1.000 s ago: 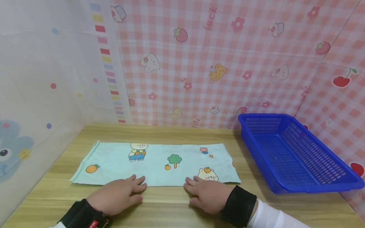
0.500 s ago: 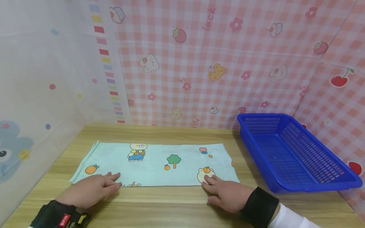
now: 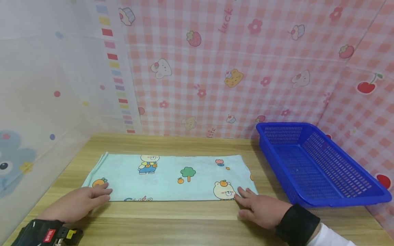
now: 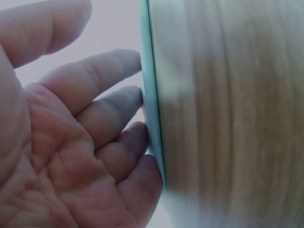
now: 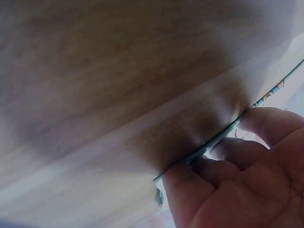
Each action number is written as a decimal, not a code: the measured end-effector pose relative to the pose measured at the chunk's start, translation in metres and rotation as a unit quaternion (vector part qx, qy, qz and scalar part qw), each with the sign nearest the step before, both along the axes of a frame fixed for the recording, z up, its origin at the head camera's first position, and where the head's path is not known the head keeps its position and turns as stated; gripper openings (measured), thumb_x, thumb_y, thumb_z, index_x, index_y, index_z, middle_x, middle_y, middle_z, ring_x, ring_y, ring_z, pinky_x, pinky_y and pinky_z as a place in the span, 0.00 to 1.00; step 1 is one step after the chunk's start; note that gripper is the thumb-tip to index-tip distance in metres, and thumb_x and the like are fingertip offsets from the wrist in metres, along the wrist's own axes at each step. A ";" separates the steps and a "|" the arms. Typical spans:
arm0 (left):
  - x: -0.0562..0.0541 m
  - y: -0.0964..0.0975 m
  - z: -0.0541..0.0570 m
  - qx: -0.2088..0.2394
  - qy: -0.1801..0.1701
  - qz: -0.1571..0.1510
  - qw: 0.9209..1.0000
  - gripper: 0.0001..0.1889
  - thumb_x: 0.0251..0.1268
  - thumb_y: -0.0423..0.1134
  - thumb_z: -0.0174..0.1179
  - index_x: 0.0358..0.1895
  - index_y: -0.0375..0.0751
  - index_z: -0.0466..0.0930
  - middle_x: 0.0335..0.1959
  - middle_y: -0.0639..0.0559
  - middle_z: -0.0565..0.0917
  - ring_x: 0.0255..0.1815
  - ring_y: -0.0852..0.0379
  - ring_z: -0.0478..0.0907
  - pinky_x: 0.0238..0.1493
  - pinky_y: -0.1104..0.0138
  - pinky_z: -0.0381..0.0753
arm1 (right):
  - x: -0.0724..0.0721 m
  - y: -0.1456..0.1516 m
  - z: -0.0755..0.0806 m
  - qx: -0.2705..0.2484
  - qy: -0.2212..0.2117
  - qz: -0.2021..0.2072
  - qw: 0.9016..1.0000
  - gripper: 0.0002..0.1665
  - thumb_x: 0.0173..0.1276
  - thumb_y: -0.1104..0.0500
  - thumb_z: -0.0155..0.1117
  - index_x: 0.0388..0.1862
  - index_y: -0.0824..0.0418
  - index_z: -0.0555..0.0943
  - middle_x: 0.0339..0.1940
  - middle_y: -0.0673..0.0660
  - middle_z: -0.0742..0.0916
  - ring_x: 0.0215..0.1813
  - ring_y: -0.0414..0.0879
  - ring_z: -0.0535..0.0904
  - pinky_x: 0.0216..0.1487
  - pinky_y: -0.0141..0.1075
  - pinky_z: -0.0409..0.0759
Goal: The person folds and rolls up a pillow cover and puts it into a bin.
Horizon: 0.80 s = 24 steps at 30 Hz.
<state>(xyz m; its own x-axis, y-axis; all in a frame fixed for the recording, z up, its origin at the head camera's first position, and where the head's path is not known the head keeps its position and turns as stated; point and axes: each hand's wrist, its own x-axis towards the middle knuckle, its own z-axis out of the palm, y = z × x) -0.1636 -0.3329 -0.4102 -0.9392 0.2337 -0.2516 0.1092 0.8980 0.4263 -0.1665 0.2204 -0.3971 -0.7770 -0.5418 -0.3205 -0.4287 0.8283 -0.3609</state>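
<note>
A light mint cloth [image 3: 166,177] printed with bears, a tree and oranges lies folded into a long flat strip on the table. My left hand [image 3: 78,201] rests its fingertips on the cloth's near left corner, partly over a printed orange. On the near right corner, beside a bear's head, lie the fingertips of my right hand [image 3: 263,206]. In the left wrist view the fingers [image 4: 109,109] touch the cloth's folded edge [image 4: 153,104], thumb apart. The right wrist view has the fingers [image 5: 190,190] against the cloth's edge [image 5: 223,133]. Neither hand pinches the cloth.
A blue plastic basket [image 3: 307,171] with perforated walls stands at the right side of the wooden table [image 3: 172,225]. A pink checked cloth wall [image 3: 209,61] rises behind, and a white printed one [image 3: 46,102] stands on the left.
My hands have slid apart along the cloth's near edge, the left hand leftward and the right hand rightward, from near the middle to the corners. The cloth has stayed nearly in place.
</note>
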 end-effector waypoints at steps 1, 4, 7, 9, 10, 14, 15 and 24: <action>0.000 -0.001 0.000 -0.004 -0.001 0.004 1.000 0.33 0.81 0.62 0.50 0.72 0.39 0.78 0.78 0.31 0.68 0.78 0.21 0.60 0.68 0.32 0.69 | 0.000 0.000 0.000 -0.001 0.000 0.001 1.000 0.38 0.80 0.44 0.60 0.81 0.61 0.68 0.84 0.68 0.65 0.84 0.71 0.58 0.78 0.67 0.60; 0.001 -0.003 -0.001 -0.016 0.010 0.010 1.000 0.34 0.81 0.63 0.49 0.73 0.38 0.75 0.79 0.29 0.66 0.76 0.20 0.62 0.66 0.31 0.70 | 0.000 -0.001 -0.001 -0.004 0.003 0.002 1.000 0.38 0.80 0.44 0.60 0.80 0.62 0.69 0.84 0.69 0.65 0.83 0.71 0.58 0.77 0.67 0.61; 0.002 -0.005 0.000 -0.028 0.027 0.009 0.999 0.34 0.82 0.62 0.49 0.74 0.38 0.74 0.79 0.27 0.64 0.75 0.20 0.65 0.65 0.32 0.71 | -0.001 -0.001 -0.001 -0.007 0.010 0.001 1.000 0.38 0.80 0.44 0.60 0.79 0.63 0.70 0.83 0.70 0.66 0.83 0.72 0.59 0.77 0.67 0.62; 0.002 -0.006 0.000 -0.031 0.030 0.009 0.999 0.34 0.82 0.62 0.48 0.75 0.39 0.74 0.79 0.28 0.64 0.74 0.21 0.66 0.65 0.32 0.71 | -0.001 0.000 -0.002 -0.009 0.014 -0.008 1.000 0.38 0.80 0.44 0.60 0.79 0.64 0.70 0.83 0.70 0.66 0.83 0.70 0.60 0.77 0.66 0.62; 0.002 -0.006 0.001 -0.030 0.028 0.009 0.999 0.35 0.82 0.62 0.48 0.75 0.38 0.73 0.79 0.28 0.64 0.74 0.20 0.65 0.65 0.31 0.71 | -0.001 0.000 -0.002 -0.007 0.015 -0.012 1.000 0.38 0.80 0.44 0.60 0.79 0.65 0.70 0.83 0.70 0.67 0.83 0.69 0.61 0.77 0.65 0.62; 0.000 -0.006 0.001 -0.027 0.013 0.011 0.999 0.36 0.82 0.63 0.47 0.75 0.35 0.72 0.79 0.27 0.63 0.75 0.20 0.63 0.65 0.30 0.69 | -0.001 0.000 -0.001 -0.003 0.011 -0.032 0.999 0.38 0.79 0.44 0.61 0.79 0.63 0.69 0.83 0.67 0.67 0.84 0.65 0.61 0.79 0.63 0.62; -0.001 -0.006 0.001 -0.026 0.011 0.012 1.000 0.37 0.82 0.63 0.47 0.75 0.35 0.72 0.79 0.26 0.63 0.75 0.20 0.63 0.65 0.30 0.69 | -0.002 -0.001 -0.001 -0.003 0.012 -0.031 0.999 0.38 0.79 0.44 0.61 0.79 0.64 0.70 0.83 0.67 0.67 0.83 0.65 0.62 0.79 0.63 0.62; -0.004 -0.006 -0.003 -0.031 0.012 0.027 0.999 0.40 0.80 0.66 0.48 0.75 0.33 0.72 0.78 0.27 0.64 0.76 0.20 0.61 0.66 0.30 0.68 | -0.007 -0.005 -0.001 0.003 0.029 -0.031 0.999 0.37 0.80 0.43 0.59 0.76 0.67 0.73 0.80 0.68 0.72 0.81 0.63 0.67 0.78 0.61 0.65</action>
